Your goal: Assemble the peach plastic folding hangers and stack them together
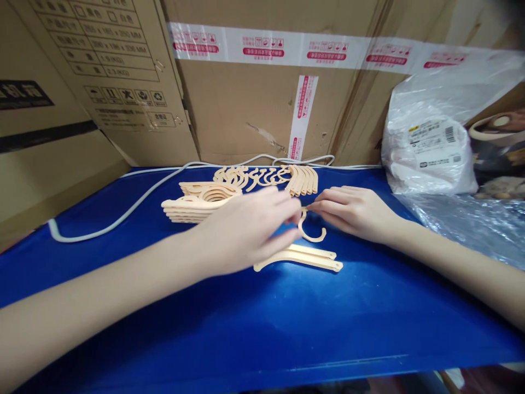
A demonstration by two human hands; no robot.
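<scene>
The left hand (pixel 256 227) was curled, its hold unclear; the right hand (pixel 348 212) pinched narrowly. Nearer lay two bars (pixel 305 260); between the hands, the hook (pixel 313 238), pinched at its upper end, seemed light, stiff and slick, best held there.

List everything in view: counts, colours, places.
Boxes: at least two, brown, back, left
Tape strips: two, white and red, back box
Cable: one, white, back and left
Hook pieces: several, cream, table's back
Curved pieces: about five, cream, beside hooks
Stacked pieces: several, cream, left of centre
Loose hook: one, cream, between hands
Long pieces: two, cream, front centre
Wrapped bundle: one, white, right
Plastic sheet: one, clear, right
Tabletop: one, blue, under the parts
Unclear items: several, mixed, far right
Left hand: one, bare, centre
Right hand: one, bare, by loose hook
</scene>
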